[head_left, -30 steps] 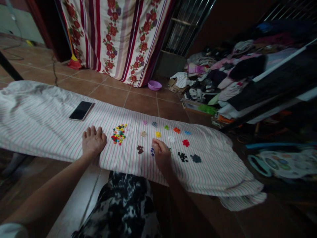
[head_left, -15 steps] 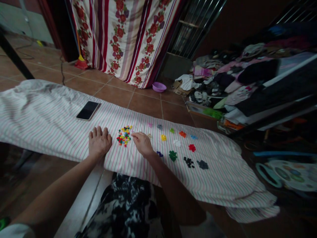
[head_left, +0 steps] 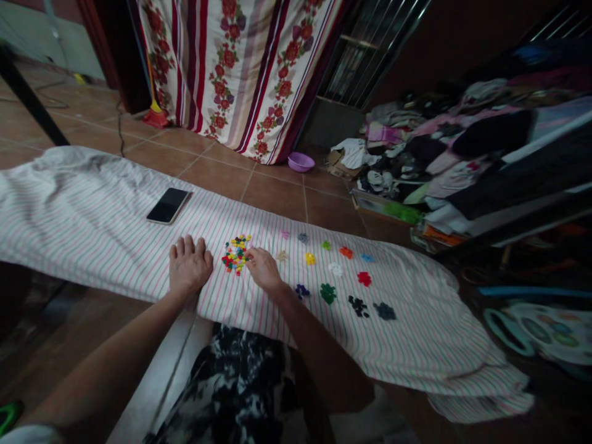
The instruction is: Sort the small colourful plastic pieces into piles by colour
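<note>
My left hand [head_left: 189, 264] lies flat on the striped cloth [head_left: 129, 253], fingers stretched out, just left of a mixed pile of small coloured pieces [head_left: 235, 259]. At that pile's right edge is my right hand [head_left: 263, 267], thumb and fingers pinched together; whatever is between the fingertips is too small to make out. Sorted by colour, little heaps spread to the right, among them yellow pieces [head_left: 309, 259], white pieces [head_left: 335, 269], red pieces [head_left: 364, 279], dark green pieces [head_left: 328, 293], black pieces [head_left: 358, 306] and dark grey pieces [head_left: 385, 311].
A phone [head_left: 169, 205] rests on the cloth, beyond my left hand. Past the far edge, a purple basin [head_left: 301, 162] stands on the tiled floor near a floral curtain [head_left: 250, 74]. Heaped clothes [head_left: 444, 135] fill the right background.
My right hand's fingertips have shifted slightly towards the mixed pile and stay pinched. My left hand keeps its place on the cloth. The whole view has moved a little.
</note>
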Available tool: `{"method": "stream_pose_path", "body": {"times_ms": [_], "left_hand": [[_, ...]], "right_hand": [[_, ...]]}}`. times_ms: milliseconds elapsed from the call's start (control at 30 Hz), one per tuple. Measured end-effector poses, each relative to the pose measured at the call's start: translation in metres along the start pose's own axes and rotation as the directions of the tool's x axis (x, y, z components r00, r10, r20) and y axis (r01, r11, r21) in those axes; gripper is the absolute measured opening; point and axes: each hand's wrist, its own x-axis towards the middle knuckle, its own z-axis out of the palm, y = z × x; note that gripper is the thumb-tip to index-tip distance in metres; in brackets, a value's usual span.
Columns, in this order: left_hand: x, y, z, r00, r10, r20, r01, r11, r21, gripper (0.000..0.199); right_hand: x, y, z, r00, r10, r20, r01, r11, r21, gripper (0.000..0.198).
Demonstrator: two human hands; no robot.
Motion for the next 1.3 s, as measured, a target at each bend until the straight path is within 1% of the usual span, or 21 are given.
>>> {"method": "stream_pose_path", "body": {"times_ms": [133,333,500,633,700,800,900,1000,1100,1200,1300], "left_hand": [[0.0,0.0,-0.001,1.0,-0.003,0.004,0.003,1.0,-0.026,0.053],[0.0,0.001,-0.004,1.0,0.001,0.006,-0.001,1.0,0.025,0.052],[-0.001,0.003,-0.013,1.0,0.016,0.016,-0.016,1.0,0.004,0.051],[-0.002,0.005,-0.021,0.999,0.031,0.041,-0.029,0.999,-0.036,0.049],[-0.003,0.005,-0.023,0.998,0.039,0.042,-0.037,0.998,-0.041,0.049],[-0.003,0.005,-0.025,0.998,0.043,0.05,-0.042,0.999,-0.035,0.049],[-0.002,0.005,-0.025,0.995,0.036,0.089,-0.034,0.999,-0.02,0.049],[-0.001,0.004,-0.024,0.995,0.03,0.098,-0.031,0.999,0.009,0.048],[-0.002,0.005,-0.025,0.995,0.025,0.099,-0.026,1.0,0.011,0.049],[-0.002,0.007,-0.027,0.995,0.033,0.099,-0.035,0.999,0.021,0.049],[-0.003,0.008,-0.029,0.995,0.031,0.092,-0.034,0.999,0.028,0.049]], "right_hand": [[-0.002,-0.001,-0.003,0.999,0.03,-0.033,-0.028,0.997,0.069,0.025],[-0.015,0.004,-0.014,0.986,0.064,-0.154,-0.038,0.986,0.165,0.025],[-0.033,0.014,-0.029,0.974,0.068,-0.216,-0.023,0.978,0.207,0.017],[-0.055,0.029,-0.047,0.949,0.077,-0.305,0.009,0.962,0.272,0.017],[-0.068,0.04,-0.058,0.919,0.092,-0.383,0.023,0.959,0.284,0.02],[-0.092,0.057,-0.074,0.85,0.145,-0.507,-0.001,0.962,0.273,0.022],[-0.117,0.076,-0.087,0.762,0.238,-0.602,-0.082,0.958,0.275,0.023],[-0.142,0.095,-0.091,0.689,0.328,-0.646,-0.176,0.941,0.29,0.025],[-0.162,0.11,-0.087,0.65,0.375,-0.661,-0.236,0.926,0.293,0.029],[-0.175,0.121,-0.074,0.63,0.415,-0.657,-0.284,0.91,0.303,0.035],[-0.18,0.126,-0.06,0.615,0.443,-0.653,-0.324,0.896,0.303,0.038]]}}
